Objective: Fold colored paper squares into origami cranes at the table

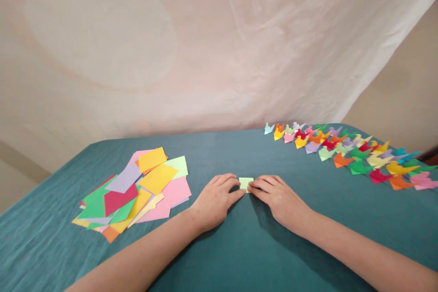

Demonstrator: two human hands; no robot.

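Observation:
A small folded piece of light green paper (246, 183) is held between my two hands, just above or on the teal tablecloth. My left hand (217, 198) grips its left edge, thumb below and fingers above. From the other side, my right hand (278, 200) pinches the right edge with thumb and fingertips. The fingertips cover both side edges of the paper, so the folds there are hidden.
Loose coloured paper sheets (157, 180) lie in an overlapping pile to the left. Rows of small folded paper birds (342, 160) stand at the back right. Teal cloth (219, 150) covers the table, and a pale fabric sheet (205, 45) hangs behind it.

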